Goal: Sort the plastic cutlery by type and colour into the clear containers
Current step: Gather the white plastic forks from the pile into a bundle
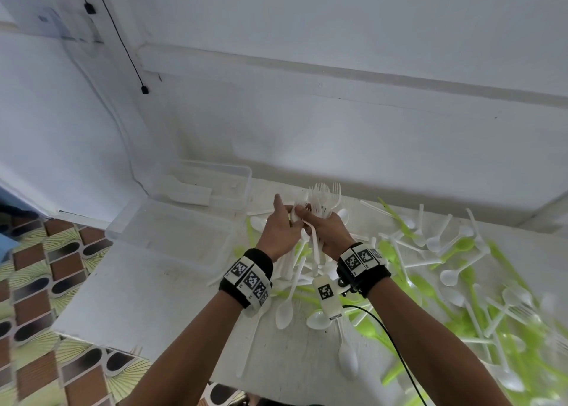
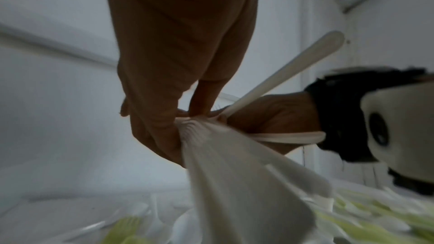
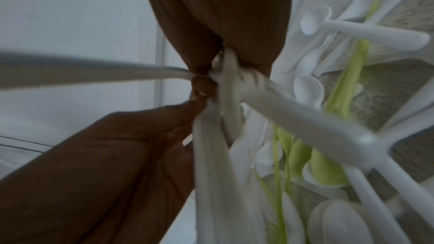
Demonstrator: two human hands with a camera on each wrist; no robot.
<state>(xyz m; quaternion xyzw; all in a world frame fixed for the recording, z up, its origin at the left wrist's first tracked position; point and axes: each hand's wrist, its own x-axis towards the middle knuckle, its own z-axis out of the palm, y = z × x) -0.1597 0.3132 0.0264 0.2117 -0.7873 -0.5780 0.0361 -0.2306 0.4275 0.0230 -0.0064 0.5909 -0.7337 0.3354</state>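
Note:
Both hands meet above the table's far side around one bundle of white plastic forks (image 1: 325, 198), tines pointing up and away. My left hand (image 1: 281, 224) grips the bundle from the left, one finger sticking out; its fingers (image 2: 159, 136) curl round the white fork handles (image 2: 234, 183). From the right, my right hand (image 1: 327, 229) holds the same bundle, and the fork handles (image 3: 211, 155) fan out below its fingers (image 3: 204, 84). Two clear containers (image 1: 172, 236) (image 1: 215, 181) stand just left of the hands.
Loose white spoons (image 1: 284, 310) and green cutlery (image 1: 458, 247) lie scattered over the white table (image 1: 147, 301), mostly to the right and under the hands. A wall (image 1: 338, 113) rises behind. The table's left edge drops to a patterned floor (image 1: 46, 282). A black cable (image 1: 396, 347) trails from the right wrist.

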